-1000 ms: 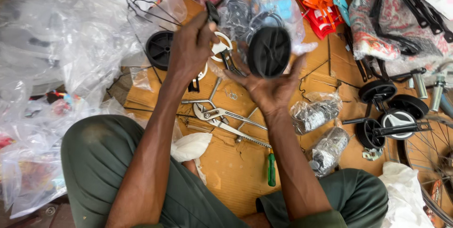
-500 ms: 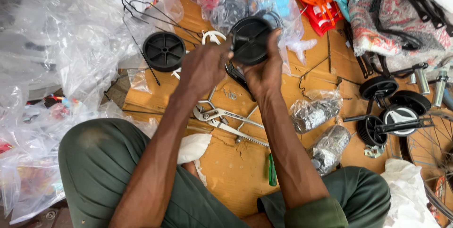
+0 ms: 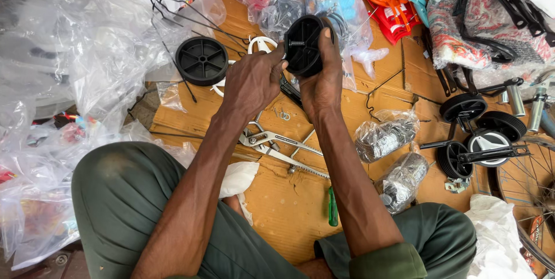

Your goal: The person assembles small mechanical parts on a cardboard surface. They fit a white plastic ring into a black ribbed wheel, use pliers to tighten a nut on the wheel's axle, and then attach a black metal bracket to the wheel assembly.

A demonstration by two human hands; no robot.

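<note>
Both hands hold one small black plastic wheel (image 3: 304, 45) up above the sheet of brown cardboard (image 3: 289, 209): the right hand (image 3: 322, 80) is wrapped around its near and right rim with the thumb laid up its side, and the left hand (image 3: 253, 80) is closed against its left edge, fingertips pinching at the rim. A second black wheel (image 3: 202, 60) lies flat to the left of the held wheel, well apart from it. Silver pliers (image 3: 272, 143) lie below the held wheel between the forearms, a green-handled screwdriver (image 3: 333, 207) lies nearer the knees, and a cluster of bracketed black wheels (image 3: 474, 131) sits far to its right.
</note>
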